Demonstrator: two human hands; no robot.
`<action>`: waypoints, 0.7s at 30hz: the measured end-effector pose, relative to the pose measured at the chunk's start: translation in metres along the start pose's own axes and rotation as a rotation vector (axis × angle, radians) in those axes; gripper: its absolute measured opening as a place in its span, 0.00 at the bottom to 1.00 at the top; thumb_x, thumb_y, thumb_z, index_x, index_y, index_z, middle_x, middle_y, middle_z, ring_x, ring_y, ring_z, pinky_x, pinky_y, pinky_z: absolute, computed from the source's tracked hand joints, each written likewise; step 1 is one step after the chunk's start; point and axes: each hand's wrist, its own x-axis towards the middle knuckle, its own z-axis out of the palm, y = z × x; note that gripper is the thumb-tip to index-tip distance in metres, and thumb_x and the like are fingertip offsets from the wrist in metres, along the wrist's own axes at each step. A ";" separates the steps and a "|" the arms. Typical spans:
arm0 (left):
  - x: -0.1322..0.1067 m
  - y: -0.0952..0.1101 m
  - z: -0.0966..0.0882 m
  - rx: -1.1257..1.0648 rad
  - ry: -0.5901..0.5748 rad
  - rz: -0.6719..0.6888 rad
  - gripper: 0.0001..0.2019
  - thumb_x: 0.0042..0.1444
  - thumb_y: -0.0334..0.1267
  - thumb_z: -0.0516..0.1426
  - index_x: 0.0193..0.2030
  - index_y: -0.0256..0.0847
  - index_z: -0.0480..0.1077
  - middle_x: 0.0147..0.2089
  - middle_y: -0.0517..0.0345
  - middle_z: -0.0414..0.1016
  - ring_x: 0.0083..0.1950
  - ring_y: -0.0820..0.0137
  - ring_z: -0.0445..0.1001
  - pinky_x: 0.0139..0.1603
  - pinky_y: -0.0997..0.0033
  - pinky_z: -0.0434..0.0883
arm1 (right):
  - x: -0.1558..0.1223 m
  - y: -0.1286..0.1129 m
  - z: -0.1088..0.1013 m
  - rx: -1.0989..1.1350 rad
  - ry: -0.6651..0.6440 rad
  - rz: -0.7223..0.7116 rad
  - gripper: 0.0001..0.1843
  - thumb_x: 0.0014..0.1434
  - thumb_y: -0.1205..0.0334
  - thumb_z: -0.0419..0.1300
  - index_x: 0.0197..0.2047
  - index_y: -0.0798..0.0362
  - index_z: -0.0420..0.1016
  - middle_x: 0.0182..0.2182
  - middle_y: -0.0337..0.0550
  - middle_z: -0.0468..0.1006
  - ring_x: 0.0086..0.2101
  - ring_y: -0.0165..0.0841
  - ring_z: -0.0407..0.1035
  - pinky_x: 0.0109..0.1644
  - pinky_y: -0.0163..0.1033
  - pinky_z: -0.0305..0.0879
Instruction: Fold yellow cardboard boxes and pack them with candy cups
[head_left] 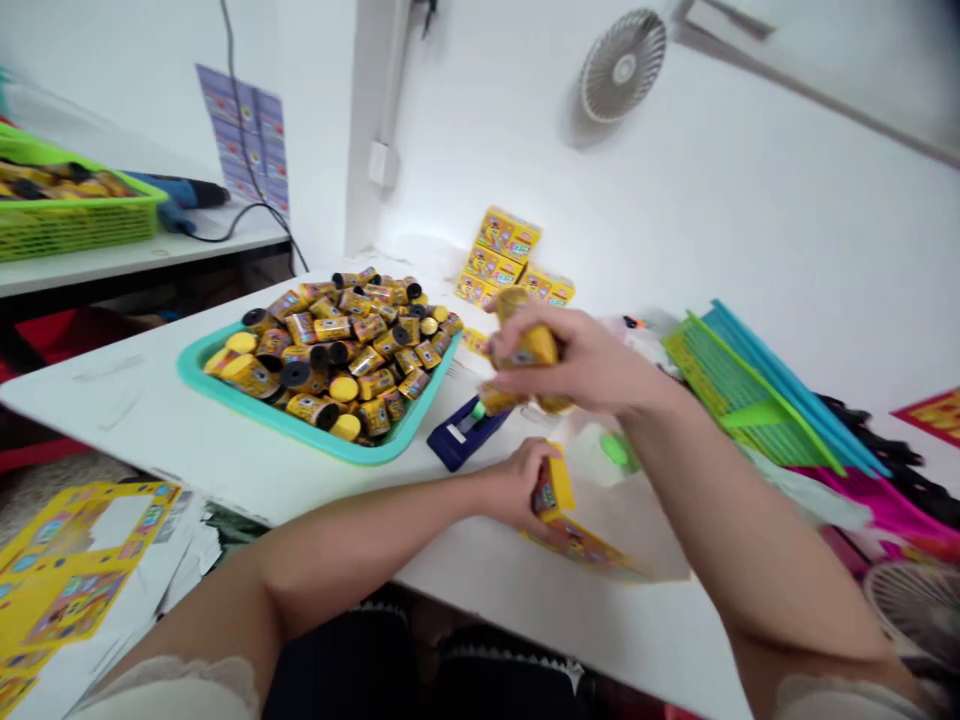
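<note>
My left hand (519, 490) is closed on the end of a yellow printed cardboard box (581, 538), which lies low over the white table. Above it, my right hand (581, 360) grips small yellow canisters (534, 346); motion blur hides how many. A turquoise basket (360, 448) to the left is heaped with similar canisters (371, 330), some with black ends and some with yellow ends. Between that basket and my hands sits a dark blue tape dispenser (457, 440).
Several yellow boxes (499, 250) are stacked against the wall. At right lean green (757, 400) and blue baskets (795, 385). A green basket (82, 225) of canisters and a blue tool (180, 195) with a cable occupy the left table. Flat printed yellow card (67, 590) lies lower left.
</note>
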 end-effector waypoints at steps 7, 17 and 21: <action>-0.005 -0.006 0.010 -0.013 0.004 -0.001 0.63 0.29 0.53 0.73 0.64 0.43 0.36 0.61 0.36 0.55 0.61 0.50 0.63 0.59 0.49 0.64 | -0.154 0.035 -0.015 -0.451 -0.096 0.459 0.09 0.49 0.68 0.64 0.33 0.43 0.78 0.53 0.49 0.68 0.62 0.46 0.57 0.57 0.52 0.67; -0.013 0.008 0.017 0.029 0.033 0.078 0.49 0.41 0.48 0.70 0.60 0.47 0.41 0.63 0.39 0.47 0.63 0.49 0.62 0.59 0.47 0.67 | -0.170 0.080 0.048 -0.347 -0.115 0.581 0.22 0.52 0.58 0.66 0.51 0.48 0.75 0.50 0.51 0.67 0.51 0.43 0.68 0.54 0.46 0.67; -0.013 0.008 0.016 0.090 0.038 0.117 0.48 0.40 0.46 0.70 0.59 0.47 0.42 0.65 0.41 0.40 0.70 0.45 0.50 0.65 0.43 0.59 | -0.172 0.075 0.048 -0.438 -0.147 0.553 0.26 0.56 0.51 0.63 0.58 0.46 0.70 0.51 0.51 0.68 0.35 0.38 0.74 0.40 0.43 0.69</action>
